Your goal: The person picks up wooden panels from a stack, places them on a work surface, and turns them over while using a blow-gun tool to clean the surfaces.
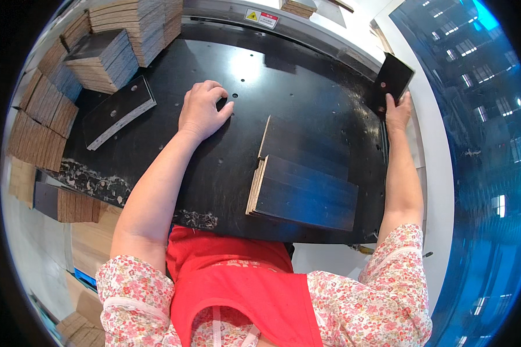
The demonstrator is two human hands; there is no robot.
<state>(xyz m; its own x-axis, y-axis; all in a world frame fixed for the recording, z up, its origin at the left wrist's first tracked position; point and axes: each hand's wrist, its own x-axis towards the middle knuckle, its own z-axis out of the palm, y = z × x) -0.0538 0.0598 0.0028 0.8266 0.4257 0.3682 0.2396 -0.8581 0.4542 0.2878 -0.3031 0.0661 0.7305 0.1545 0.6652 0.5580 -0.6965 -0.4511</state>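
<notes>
At the right edge of the black worktable (324,95), my right hand (398,113) grips a small dark rectangular board (396,75) by its near end. The board is tilted and shows a round hole mark on its face. My left hand (204,110) is over the middle of the table with nothing in it, thumb apart from loosely bent fingers. To its left lies a dark board (121,111) with two round marks and a pale edge. Nearer me on the right, a small stack of dark boards (307,194) rests beside a flat dark board (307,144).
Tall stacks of boards (136,29) with brown edges line the table's far left. More stacked boards (78,205) sit below the left edge. A white ledge (434,150) and a blue glossy panel (480,173) border the right side. A warning label (261,18) marks the far rail.
</notes>
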